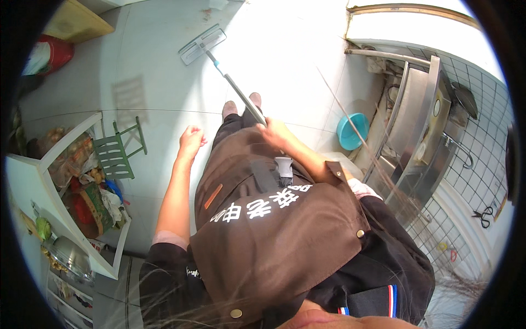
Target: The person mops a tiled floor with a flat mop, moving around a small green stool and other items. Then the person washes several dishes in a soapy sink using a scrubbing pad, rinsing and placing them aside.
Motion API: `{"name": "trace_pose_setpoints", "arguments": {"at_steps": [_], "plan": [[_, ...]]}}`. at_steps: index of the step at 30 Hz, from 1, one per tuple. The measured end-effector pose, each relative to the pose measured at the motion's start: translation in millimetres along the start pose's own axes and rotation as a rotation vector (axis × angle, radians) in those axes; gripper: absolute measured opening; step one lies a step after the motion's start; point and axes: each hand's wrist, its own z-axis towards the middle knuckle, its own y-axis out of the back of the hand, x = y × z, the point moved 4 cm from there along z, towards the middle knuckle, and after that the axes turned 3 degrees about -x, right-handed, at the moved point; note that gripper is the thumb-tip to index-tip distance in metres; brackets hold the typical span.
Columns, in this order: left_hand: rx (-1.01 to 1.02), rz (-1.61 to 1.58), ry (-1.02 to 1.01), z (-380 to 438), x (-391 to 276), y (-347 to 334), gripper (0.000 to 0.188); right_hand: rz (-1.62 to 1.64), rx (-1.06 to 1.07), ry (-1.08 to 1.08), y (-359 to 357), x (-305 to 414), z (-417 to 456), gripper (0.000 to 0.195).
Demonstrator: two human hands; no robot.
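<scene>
My right hand (273,132) grips the metal handle (244,98) of a flat mop near its upper end, in front of my brown apron (283,226). The pole slants forward and left, past my shoes (230,108). At its far end the rectangular mop head (203,44) rests on the tiled floor, partly in bright light. My left hand (192,142) hangs over the floor to the left of the apron. Its fingers are loosely curled with nothing seen in them. A green slatted folding stool (111,154) stands further left of that hand.
On the left, a white shelf unit (45,163) holds bags of produce, with a metal bowl (70,257) on top. A red bag (61,53) is at the far left. To the right are a turquoise basin (353,131), a stainless-steel sink unit (407,119) and scissors (484,216) on the wall.
</scene>
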Motion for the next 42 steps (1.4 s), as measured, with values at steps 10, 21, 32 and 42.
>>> {"name": "trace_pose_setpoints", "arguments": {"at_steps": [10, 21, 32, 42], "plan": [[0.263, -0.496, 0.144, -21.0, -151.5, -111.9, 0.019, -0.187, 0.131, 0.126, 125.6, 131.4, -50.7, 0.036], [-0.426, 0.450, -0.933, -12.3, -249.2, -77.5, 0.024, -0.219, 0.330, 0.683, 169.6, 251.7, -10.5, 0.036], [-0.569, 0.043, -0.437, 138.9, -364.1, 100.4, 0.022, 0.508, 0.157, -0.122, 191.4, 145.4, 76.2, 0.036], [-0.502, 0.025, -0.327, 279.2, -389.3, 195.6, 0.031, 0.729, -0.156, -0.557, 211.3, -35.7, 2.1, 0.023]]}}
